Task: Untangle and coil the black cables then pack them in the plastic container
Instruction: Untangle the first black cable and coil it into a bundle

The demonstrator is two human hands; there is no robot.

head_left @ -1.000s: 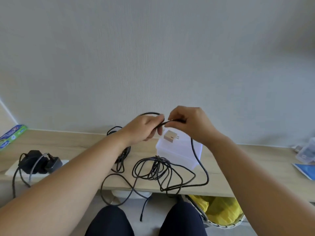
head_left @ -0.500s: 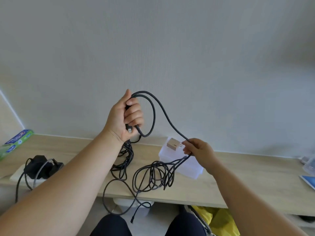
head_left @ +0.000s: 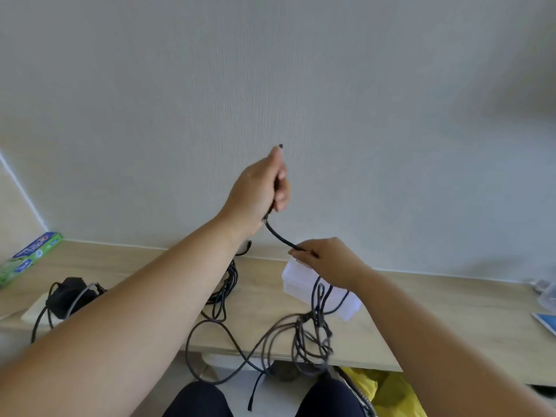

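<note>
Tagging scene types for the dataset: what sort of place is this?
Likely a room in a home, not a lab. A light wooden shelf runs along a plain textured wall, a power strip with a black adapter sits on it, and a yellow bag sits below.

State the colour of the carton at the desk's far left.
The carton is green with blue patches; head view.

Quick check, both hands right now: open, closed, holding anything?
Left hand: closed round the black cable, held up high.
Right hand: pinches the same cable lower down, above the plastic container.
</note>
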